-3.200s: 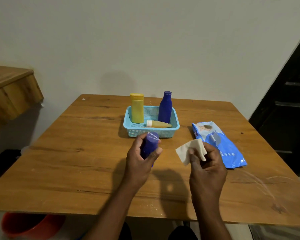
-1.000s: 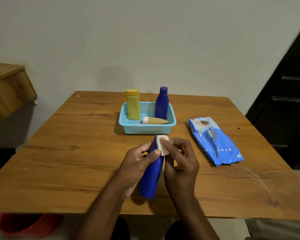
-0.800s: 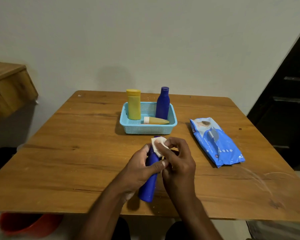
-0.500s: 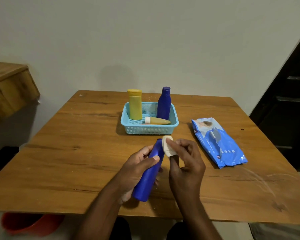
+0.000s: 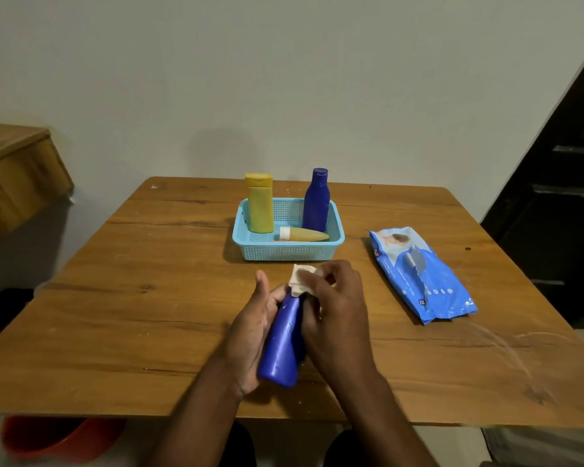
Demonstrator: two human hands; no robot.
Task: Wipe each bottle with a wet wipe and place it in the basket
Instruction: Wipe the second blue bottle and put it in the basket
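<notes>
Left hand (image 5: 253, 335) cradles a glossy blue plastic bottle (image 5: 284, 345), fingers curled under its body, thumb raised; the bottle is tilted, base toward the viewer, top toward 12 o'clock, above the wooden table (image 5: 149, 315); right hand (image 5: 334, 311) presses a crumpled white wet wipe (image 5: 300, 281) against the bottle's top, fingers closed on it. At 12 o'clock from the hands, a light blue perforated plastic basket (image 5: 284, 252) holds an upright yellow bottle (image 5: 260, 203), an upright dark blue bottle (image 5: 316, 202) and a small yellow tube (image 5: 304, 234) lying flat; a blue wipes packet (image 5: 425, 278) lies at 2 o'clock.
</notes>
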